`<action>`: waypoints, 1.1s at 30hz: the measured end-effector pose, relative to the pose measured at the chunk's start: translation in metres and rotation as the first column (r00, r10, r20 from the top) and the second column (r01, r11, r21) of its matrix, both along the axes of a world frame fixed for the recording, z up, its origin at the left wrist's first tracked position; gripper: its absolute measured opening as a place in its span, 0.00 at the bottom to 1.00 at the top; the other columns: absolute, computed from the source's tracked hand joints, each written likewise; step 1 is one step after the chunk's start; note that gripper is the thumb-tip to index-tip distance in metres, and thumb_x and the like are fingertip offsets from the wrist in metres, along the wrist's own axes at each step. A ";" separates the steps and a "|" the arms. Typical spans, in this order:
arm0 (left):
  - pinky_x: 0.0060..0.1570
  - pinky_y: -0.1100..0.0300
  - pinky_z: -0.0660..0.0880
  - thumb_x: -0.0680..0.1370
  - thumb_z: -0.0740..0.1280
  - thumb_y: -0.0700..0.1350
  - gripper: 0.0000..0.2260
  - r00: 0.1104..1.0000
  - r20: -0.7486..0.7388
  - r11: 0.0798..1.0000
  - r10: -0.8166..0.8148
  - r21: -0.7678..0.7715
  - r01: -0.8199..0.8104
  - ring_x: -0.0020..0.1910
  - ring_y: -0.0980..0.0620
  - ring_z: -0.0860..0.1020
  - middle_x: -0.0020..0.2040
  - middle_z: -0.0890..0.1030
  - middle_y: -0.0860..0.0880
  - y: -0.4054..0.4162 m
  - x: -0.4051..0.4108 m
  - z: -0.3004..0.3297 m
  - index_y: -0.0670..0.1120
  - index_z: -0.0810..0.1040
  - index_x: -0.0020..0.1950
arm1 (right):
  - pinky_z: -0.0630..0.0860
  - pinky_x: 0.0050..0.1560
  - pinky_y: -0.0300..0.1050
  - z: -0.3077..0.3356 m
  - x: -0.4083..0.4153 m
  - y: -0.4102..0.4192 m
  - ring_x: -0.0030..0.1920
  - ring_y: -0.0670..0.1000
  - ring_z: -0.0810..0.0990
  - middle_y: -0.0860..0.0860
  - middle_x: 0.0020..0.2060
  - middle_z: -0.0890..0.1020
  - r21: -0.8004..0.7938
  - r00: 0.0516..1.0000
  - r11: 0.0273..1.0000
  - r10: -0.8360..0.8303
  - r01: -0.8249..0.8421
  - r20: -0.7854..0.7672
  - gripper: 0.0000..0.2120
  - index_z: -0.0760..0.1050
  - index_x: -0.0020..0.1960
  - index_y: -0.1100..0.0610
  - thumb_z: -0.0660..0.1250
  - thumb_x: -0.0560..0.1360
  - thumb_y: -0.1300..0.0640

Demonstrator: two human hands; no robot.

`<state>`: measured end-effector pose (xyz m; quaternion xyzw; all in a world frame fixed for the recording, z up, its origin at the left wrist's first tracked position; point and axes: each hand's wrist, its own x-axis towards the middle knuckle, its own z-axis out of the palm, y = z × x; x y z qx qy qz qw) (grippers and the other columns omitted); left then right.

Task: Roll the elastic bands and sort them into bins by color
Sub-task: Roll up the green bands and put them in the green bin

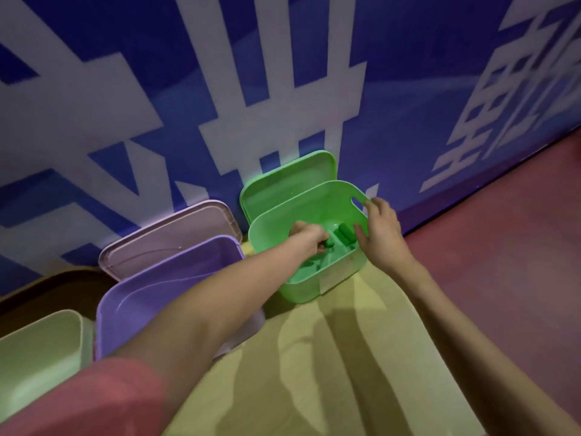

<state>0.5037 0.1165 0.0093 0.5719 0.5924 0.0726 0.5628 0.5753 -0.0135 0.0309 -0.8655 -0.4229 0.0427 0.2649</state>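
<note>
From the head camera you look down at 3 plastic bins on a pale yellow-beige table top [330, 357] that stands against a blue wall with big white characters [188, 89].

Your left hand [309, 236] reaches down inside the bright green rectangular plastic bin [301, 287]. Its fingers are curled around a dark green rolled elastic band [328, 243], which sits low in the bin, near the bottom. Another green rolled band [344, 231] lies on the bin floor, just beside your right thumb.

Your right hand [382, 234] holds the right wall of this green bin: the thumb is inside, the fingers curl over the rim near the handle slot [356, 202]. The green flat lid [292, 180] stands upright behind the bin, leaning on the wall.

To the left is the light purple plastic bin [132, 303], which your left forearm crosses. Its pinkish-purple lid [169, 237] leans behind it. At the far left edge you see part of 1 pale green plastic bin [41, 350].

A pink sleeve [94, 401] covers your left upper arm. Right of the table is a reddish floor [518, 247].
</note>
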 end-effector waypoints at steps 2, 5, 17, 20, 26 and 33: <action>0.19 0.61 0.75 0.71 0.74 0.35 0.10 0.999 -0.039 1.000 -0.025 -0.017 0.024 0.28 0.49 0.78 0.47 0.83 0.38 -0.002 0.008 -0.008 0.35 0.76 0.47 | 0.66 0.63 0.58 -0.001 0.001 0.000 0.65 0.66 0.67 0.64 0.67 0.67 0.014 1.000 1.000 -0.001 0.001 -0.014 0.26 0.64 0.70 0.68 0.67 0.76 0.59; 0.18 0.61 0.74 0.70 0.75 0.36 0.12 0.997 -0.058 0.998 -0.052 -0.030 0.050 0.31 0.48 0.79 0.46 0.83 0.39 -0.005 0.015 -0.014 0.36 0.77 0.50 | 0.66 0.62 0.58 0.000 0.001 0.000 0.66 0.64 0.67 0.62 0.67 0.66 0.026 1.000 1.000 0.002 -0.001 -0.031 0.25 0.64 0.70 0.67 0.67 0.77 0.59; 0.22 0.63 0.75 0.73 0.72 0.37 0.10 0.997 -0.017 0.996 -0.075 -0.057 0.074 0.24 0.50 0.77 0.43 0.82 0.39 0.004 0.029 -0.034 0.34 0.76 0.50 | 0.65 0.65 0.55 0.003 -0.001 0.000 0.68 0.61 0.65 0.60 0.69 0.65 0.045 0.996 0.999 -0.013 0.017 -0.084 0.26 0.63 0.72 0.63 0.66 0.77 0.59; 0.22 0.62 0.75 0.73 0.72 0.37 0.08 0.996 -0.014 0.993 -0.088 -0.078 0.087 0.24 0.49 0.76 0.43 0.82 0.38 0.006 0.030 -0.035 0.36 0.76 0.48 | 0.65 0.65 0.55 0.002 -0.001 0.000 0.68 0.60 0.65 0.59 0.69 0.64 0.052 0.996 0.998 -0.014 0.018 -0.089 0.26 0.63 0.72 0.62 0.66 0.77 0.59; 0.21 0.60 0.73 0.71 0.75 0.39 0.12 0.991 -0.018 0.981 -0.135 -0.145 0.131 0.24 0.48 0.75 0.38 0.79 0.38 0.009 0.031 -0.032 0.38 0.72 0.43 | 0.65 0.65 0.56 0.002 -0.001 0.001 0.68 0.61 0.65 0.60 0.68 0.65 0.041 0.997 0.999 -0.032 0.035 -0.072 0.26 0.63 0.71 0.63 0.67 0.76 0.60; 0.33 0.55 0.74 0.79 0.65 0.45 0.15 0.977 -0.034 0.976 -0.211 -0.057 0.209 0.34 0.50 0.75 0.45 0.76 0.42 0.022 -0.003 0.000 0.39 0.70 0.62 | 0.58 0.68 0.55 0.016 -0.019 0.012 0.71 0.62 0.61 0.62 0.70 0.64 -0.006 0.996 0.999 -0.047 0.048 0.075 0.27 0.63 0.71 0.65 0.67 0.75 0.61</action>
